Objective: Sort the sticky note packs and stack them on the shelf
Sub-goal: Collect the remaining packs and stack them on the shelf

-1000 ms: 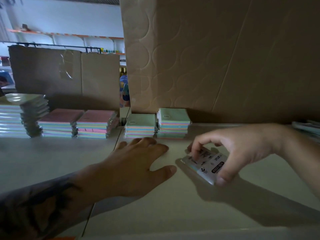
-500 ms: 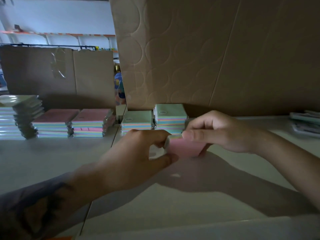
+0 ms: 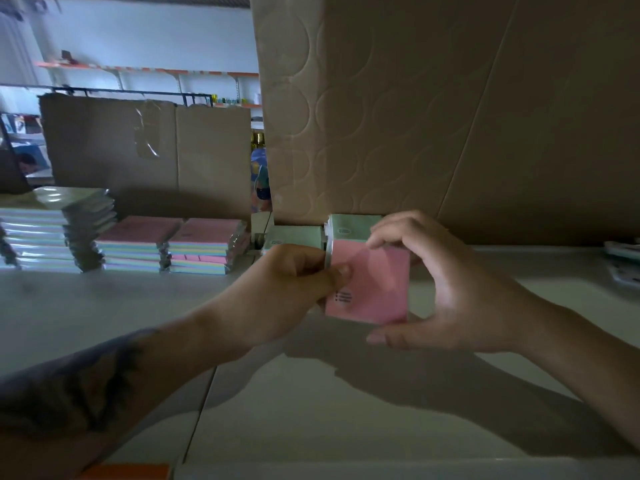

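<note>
Pink pack (image 3: 369, 284) upright above shelf (image 3: 311, 403), face toward camera, long axis vertical; left hand (image 3: 277, 292) pinches left edge, right hand (image 3: 446, 285) grips top and bottom

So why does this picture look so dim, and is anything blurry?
Head view: the cardboard overhead shades the shelf, while the room behind is bright; both hands cast shadows beneath them; the pink pack is fairly sharp, and the wide lens bends the edges.
</note>
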{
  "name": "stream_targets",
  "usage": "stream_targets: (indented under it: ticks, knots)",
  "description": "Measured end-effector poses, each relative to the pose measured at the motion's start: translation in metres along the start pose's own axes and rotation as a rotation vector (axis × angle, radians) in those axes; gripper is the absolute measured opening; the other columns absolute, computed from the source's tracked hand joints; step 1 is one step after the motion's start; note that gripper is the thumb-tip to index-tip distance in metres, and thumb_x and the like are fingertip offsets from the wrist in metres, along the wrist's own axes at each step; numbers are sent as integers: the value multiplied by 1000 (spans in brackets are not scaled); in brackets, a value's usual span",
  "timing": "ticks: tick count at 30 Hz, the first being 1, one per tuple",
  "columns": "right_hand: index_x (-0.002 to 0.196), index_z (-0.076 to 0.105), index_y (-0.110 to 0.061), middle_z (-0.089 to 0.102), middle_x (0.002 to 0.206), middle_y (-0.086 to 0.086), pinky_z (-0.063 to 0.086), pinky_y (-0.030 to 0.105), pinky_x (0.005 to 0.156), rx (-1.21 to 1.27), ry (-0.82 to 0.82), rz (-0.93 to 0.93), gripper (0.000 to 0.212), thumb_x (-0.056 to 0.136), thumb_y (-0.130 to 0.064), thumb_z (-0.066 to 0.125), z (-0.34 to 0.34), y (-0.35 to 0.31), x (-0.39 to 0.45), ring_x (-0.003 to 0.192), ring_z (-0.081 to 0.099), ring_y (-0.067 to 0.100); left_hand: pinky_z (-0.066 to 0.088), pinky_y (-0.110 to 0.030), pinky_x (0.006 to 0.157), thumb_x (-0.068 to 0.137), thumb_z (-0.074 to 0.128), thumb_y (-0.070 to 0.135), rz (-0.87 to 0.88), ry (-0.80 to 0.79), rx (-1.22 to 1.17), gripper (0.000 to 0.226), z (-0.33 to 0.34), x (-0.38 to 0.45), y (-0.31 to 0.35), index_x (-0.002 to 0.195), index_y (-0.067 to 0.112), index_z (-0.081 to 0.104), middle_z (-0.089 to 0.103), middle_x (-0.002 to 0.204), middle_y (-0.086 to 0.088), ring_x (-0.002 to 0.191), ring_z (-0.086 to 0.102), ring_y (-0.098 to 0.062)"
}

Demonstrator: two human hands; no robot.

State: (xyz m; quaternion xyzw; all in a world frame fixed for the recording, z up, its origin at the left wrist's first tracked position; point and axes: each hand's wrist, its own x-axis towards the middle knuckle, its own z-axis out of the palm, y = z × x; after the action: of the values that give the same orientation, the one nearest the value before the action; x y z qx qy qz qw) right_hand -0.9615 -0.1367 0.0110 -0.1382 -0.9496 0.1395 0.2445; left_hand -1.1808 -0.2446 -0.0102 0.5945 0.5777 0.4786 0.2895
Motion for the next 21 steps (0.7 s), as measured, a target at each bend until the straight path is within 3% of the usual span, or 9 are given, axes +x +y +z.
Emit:
stream_targets:
  ticks: [2, 4, 6, 8, 13, 18, 21]
  knots:
    - [129, 50, -42, 42, 136, -19, 50, 36, 98, -88, 19, -42, 77, 65, -72, 81, 3, -1, 1, 131, 46, 12, 50, -64, 96, 78, 67, 57, -32, -23, -20, 62, -2, -1, 2, 98, -1, 73, 70, 101, -29, 88, 67, -39]
    - [130, 54, -38, 47, 131, -19, 52, 38, 95, -105, 60, -64, 73, 69, -70, 78, 8, -3, 3, 126, 50, 10, 55, -55, 93, 79, 67, 59, -14, -14, 2, 62, -5, -1, 1, 95, -1, 73, 69, 97, -29, 84, 66, -42]
    - [133, 55, -37, 49, 131, -18, 53, 40, 94, -75, 79, -77, 74, 71, -71, 76, 12, -2, 4, 124, 53, 10, 50, -35, 73, 90, 63, 56, 75, 4, 182, 45, -8, -3, 4, 77, 14, 73, 69, 73, -10, 68, 61, -18]
    - [135, 57, -37, 51, 132, -20, 54, 38, 96, -47, 79, -84, 75, 72, -74, 74, 13, -2, 2, 124, 55, 9, 47, -31, 63, 95, 51, 63, 172, 9, 415, 45, -13, -10, 11, 72, 28, 66, 64, 66, 8, 63, 59, -7]
    - [129, 65, -36, 59, 127, -20, 48, 27, 99, 74, 34, -96, 63, 76, -67, 77, 16, -13, 7, 122, 59, 10, 53, -40, 81, 86, 30, 88, 163, -123, 751, 68, -40, -29, 25, 100, 32, 65, 70, 95, 9, 91, 66, -14]
    - [124, 64, -43, 61, 118, -20, 45, 22, 95, 61, -60, -40, 54, 77, -69, 73, 25, -41, 40, 115, 58, 3, 40, -27, 102, 70, 19, 101, 55, -177, 1083, 91, -87, -66, 14, 140, 48, 47, 56, 137, 24, 124, 52, -4]
    - [123, 61, -44, 61, 114, -18, 46, 25, 94, -4, -99, -38, 49, 80, -63, 75, 41, -60, 78, 107, 59, 5, 38, -34, 111, 67, 11, 104, -48, -171, 1156, 99, -125, -83, -9, 145, 50, 41, 49, 146, 26, 134, 46, -2]
